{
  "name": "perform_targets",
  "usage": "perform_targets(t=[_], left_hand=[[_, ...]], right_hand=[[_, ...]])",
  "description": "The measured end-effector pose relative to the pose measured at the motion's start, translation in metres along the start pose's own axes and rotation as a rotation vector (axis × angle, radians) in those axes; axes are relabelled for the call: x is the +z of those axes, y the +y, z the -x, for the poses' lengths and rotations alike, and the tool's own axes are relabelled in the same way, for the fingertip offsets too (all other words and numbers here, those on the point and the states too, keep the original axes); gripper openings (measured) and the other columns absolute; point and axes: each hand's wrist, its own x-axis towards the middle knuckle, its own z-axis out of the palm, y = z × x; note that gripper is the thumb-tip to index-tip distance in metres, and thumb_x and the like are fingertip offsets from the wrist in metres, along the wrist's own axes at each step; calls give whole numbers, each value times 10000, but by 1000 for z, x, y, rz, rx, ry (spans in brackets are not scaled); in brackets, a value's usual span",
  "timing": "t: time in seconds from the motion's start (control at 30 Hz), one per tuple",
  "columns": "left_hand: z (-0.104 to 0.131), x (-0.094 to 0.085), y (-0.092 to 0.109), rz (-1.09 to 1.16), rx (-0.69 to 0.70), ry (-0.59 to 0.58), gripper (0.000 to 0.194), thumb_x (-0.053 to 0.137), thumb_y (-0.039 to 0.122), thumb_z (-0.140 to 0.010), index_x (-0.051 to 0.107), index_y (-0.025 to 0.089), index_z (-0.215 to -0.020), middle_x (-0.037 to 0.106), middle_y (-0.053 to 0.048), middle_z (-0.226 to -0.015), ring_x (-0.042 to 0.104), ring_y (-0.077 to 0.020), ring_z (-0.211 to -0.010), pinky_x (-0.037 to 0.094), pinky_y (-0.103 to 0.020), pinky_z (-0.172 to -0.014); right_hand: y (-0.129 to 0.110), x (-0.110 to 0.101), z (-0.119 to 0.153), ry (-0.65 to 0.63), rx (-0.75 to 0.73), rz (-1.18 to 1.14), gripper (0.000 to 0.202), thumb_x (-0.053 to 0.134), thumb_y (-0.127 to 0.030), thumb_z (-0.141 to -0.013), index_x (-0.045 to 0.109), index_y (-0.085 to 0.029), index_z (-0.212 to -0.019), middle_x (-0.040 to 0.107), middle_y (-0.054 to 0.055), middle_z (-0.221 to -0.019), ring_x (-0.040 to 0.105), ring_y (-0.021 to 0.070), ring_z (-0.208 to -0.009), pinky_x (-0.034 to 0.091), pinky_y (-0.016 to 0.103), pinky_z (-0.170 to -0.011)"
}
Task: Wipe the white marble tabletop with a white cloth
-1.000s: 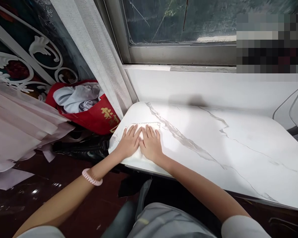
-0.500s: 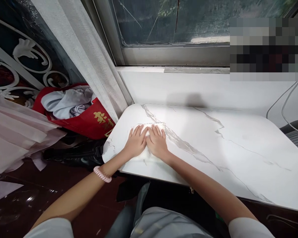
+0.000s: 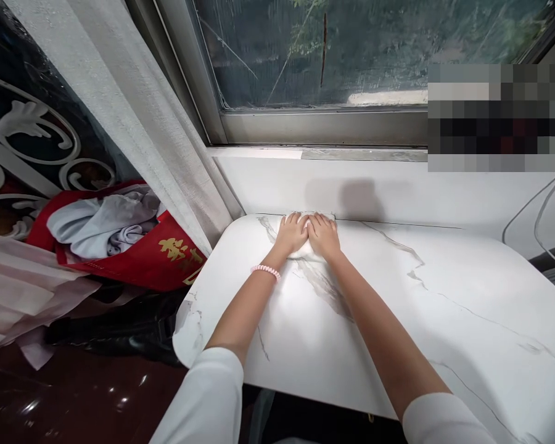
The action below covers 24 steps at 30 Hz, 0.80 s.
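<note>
A white cloth (image 3: 304, 251) lies on the white marble-patterned tabletop (image 3: 305, 351), close to the table's back edge by the wall. Both hands press down on it side by side, their thumbs close together. My left hand (image 3: 291, 233) lies flat on the cloth's left part, fingers stretched toward the wall; a pink coil band (image 3: 266, 269) circles that wrist. My right hand (image 3: 324, 235) rests flat on the right part, its fingers also extended. The palms hide much of the cloth.
Behind the table are a white wall (image 3: 277, 185) and a window frame (image 3: 324, 128). At the left hang a pale curtain (image 3: 166, 148) and a red bag (image 3: 134, 265) holding light-coloured cloth (image 3: 97, 225). Cables (image 3: 520, 213) hang at the right.
Both hands and the white cloth have slid forward and to the right, from near the table's front left part to its back edge. The camera view has also shifted.
</note>
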Motion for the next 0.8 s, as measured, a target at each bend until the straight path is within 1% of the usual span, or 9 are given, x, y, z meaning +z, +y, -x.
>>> perform_targets(t=[0.07,0.17,0.27,0.37,0.47,0.57,0.7,0.8], left_hand=[[-3,4,3,-4,-3,16,436,339,253,-974,448,201,-1393,430,-115,-1491,345,-243,-1396,235,-487,-1163],[1,6,8,-12,-30,6,453,341,266,-971,433,201,-1409,396,-114,-1516,325,-250,-1410,226,-500,-1165],[14,4,17,-13,-45,-35,484,339,270,-968,403,181,-1439,353,-123,-1541,290,-263,-1429,210,-510,-1170],[35,3,33,-9,-22,-45,503,341,278,-967,392,152,-1451,338,-141,-1546,262,-279,-1441,180,-512,-1180],[64,4,55,20,-28,-20,503,334,290,-966,396,166,-1450,348,-142,-1541,270,-290,-1439,180,-547,-1174],[98,5,80,78,-26,-2,513,326,295,-964,386,170,-1458,352,-158,-1536,261,-322,-1440,184,-616,-1151],[145,4,112,148,74,-54,547,303,300,-966,338,136,-1486,316,-191,-1545,212,-338,-1456,148,-653,-1151],[176,2,132,170,165,-78,564,259,311,-980,311,93,-1497,282,-211,-1553,164,-339,-1468,122,-660,-1157]], right_hand=[[4,-1,-1,9,0,7,474,244,-230,-987,506,-132,-1370,470,118,-1477,363,228,-1382,229,462,-1130],[5,-4,4,-11,9,16,496,234,-206,-974,489,-129,-1393,445,103,-1498,342,223,-1398,210,447,-1146],[5,-10,18,-42,20,24,518,240,-189,-955,470,-128,-1416,418,94,-1517,321,212,-1414,194,427,-1163],[9,-19,42,-63,26,33,532,252,-197,-945,453,-136,-1434,399,86,-1530,307,205,-1425,198,423,-1170],[16,-31,75,-70,10,68,539,252,-205,-944,440,-157,-1447,388,72,-1537,300,189,-1431,230,423,-1167],[22,-45,116,-83,-25,118,542,252,-216,-945,434,-189,-1455,386,52,-1539,301,174,-1433,264,417,-1161],[30,-61,180,-64,-19,161,546,225,-247,-953,432,-224,-1459,389,45,-1535,297,183,-1437,278,449,-1157],[36,-72,224,-36,-32,178,556,211,-270,-957,429,-196,-1463,369,66,-1543,275,198,-1448,258,457,-1167]])
